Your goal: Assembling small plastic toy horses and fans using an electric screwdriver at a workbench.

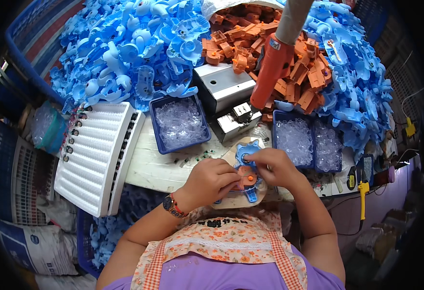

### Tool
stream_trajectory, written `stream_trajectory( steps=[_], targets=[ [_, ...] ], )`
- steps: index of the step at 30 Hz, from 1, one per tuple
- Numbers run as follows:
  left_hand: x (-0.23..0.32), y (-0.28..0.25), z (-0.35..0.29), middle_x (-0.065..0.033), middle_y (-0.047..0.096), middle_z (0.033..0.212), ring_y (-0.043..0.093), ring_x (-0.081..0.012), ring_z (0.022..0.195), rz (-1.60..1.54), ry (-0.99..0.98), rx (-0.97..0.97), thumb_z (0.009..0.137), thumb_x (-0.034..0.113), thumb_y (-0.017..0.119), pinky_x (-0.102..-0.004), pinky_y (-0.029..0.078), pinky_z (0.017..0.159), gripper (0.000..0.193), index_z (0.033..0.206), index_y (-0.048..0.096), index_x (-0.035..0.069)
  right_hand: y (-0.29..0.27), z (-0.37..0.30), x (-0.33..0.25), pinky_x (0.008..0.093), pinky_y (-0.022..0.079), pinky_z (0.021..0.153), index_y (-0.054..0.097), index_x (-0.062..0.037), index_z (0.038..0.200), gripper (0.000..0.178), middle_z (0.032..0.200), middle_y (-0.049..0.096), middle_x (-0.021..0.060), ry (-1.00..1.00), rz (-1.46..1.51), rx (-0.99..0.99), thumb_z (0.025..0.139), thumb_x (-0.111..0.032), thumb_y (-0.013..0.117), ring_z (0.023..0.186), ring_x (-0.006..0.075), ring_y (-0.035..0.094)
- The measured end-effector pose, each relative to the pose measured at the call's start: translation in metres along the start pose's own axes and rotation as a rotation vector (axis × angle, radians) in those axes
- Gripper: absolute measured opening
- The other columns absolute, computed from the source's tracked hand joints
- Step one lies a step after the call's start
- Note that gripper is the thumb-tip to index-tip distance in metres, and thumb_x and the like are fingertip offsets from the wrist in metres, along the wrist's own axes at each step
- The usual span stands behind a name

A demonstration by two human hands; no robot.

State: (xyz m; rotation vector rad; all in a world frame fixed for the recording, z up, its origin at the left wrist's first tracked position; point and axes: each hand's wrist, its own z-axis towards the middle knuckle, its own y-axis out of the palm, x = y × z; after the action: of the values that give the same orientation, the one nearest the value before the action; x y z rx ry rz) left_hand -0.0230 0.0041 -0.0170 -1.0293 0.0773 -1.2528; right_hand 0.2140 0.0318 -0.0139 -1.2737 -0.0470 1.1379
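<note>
In front of my body, an open blue plastic toy shell [252, 194] lies on a pale round board [231, 200]. An orange plastic box [253, 174] with a small round orange knob sits in the shell's body. My left hand [214, 180] is closed, its thumb and fingertips pinching at the left side of the orange box. At the shell's head end [247, 147], my right hand [275, 167] is closed too, thumb and forefinger together beside a small dark round piece. What those right fingertips hold, if anything, is too small to make out.
Blue shell halves [125, 53] and orange boxes [308, 77] are heaped across the back. Blue trays [161, 145] of clear plastic pieces flank a metal device [236, 123]. An orange-red tool [272, 67] hangs above. White grid trays [93, 154] lean left; a yellow soldering iron [363, 198] hangs right.
</note>
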Motion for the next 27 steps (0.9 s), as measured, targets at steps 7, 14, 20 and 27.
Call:
stream_trajectory(
  steps=[7,14,20,27],
  targets=[
    [0.007,0.003,-0.002,-0.0024,0.066,0.083,0.064,-0.0208,0.079,0.098,0.037,-0.003,0.07,0.013,0.076,-0.035,0.049,0.065,0.017,0.086,0.071,0.01,0.008,0.011,-0.003,0.0393,0.05,0.07,0.07,-0.0091,0.09,0.019,0.086,0.065,0.0057,0.108,-0.228,0.055,0.071,-0.011,0.073,0.079,0.0285,0.063],
    [0.011,-0.01,-0.003,-0.0093,0.067,0.093,0.064,-0.027,0.088,-0.059,-0.042,-0.015,0.07,0.006,0.071,-0.0377,0.051,0.073,0.028,0.098,0.069,0.007,-0.001,0.011,-0.011,0.0375,0.044,0.077,0.072,-0.0113,0.083,0.014,0.086,0.066,0.0031,0.154,-0.284,-0.063,0.071,-0.015,0.075,0.082,0.0235,0.06],
    [-0.013,-0.019,-0.014,-0.0155,0.066,0.102,0.062,-0.0316,0.096,-0.045,-0.325,-0.011,0.076,0.008,0.066,-0.0387,0.05,0.083,0.034,0.109,0.066,0.004,0.009,0.006,-0.012,0.0371,0.041,0.073,0.072,-0.0126,0.076,0.008,0.078,0.065,-0.0009,0.099,-0.383,-0.014,0.069,-0.016,0.074,0.08,0.0217,0.058],
    [-0.024,-0.022,-0.017,-0.0132,0.07,0.093,0.066,-0.0271,0.089,-0.149,-0.42,-0.078,0.077,0.005,0.067,-0.0338,0.051,0.081,0.022,0.098,0.072,0.005,0.01,0.005,-0.012,0.0359,0.04,0.073,0.072,-0.0112,0.078,0.009,0.082,0.066,-0.0001,0.202,-0.29,0.018,0.069,-0.012,0.075,0.081,0.0221,0.057]
  ],
)
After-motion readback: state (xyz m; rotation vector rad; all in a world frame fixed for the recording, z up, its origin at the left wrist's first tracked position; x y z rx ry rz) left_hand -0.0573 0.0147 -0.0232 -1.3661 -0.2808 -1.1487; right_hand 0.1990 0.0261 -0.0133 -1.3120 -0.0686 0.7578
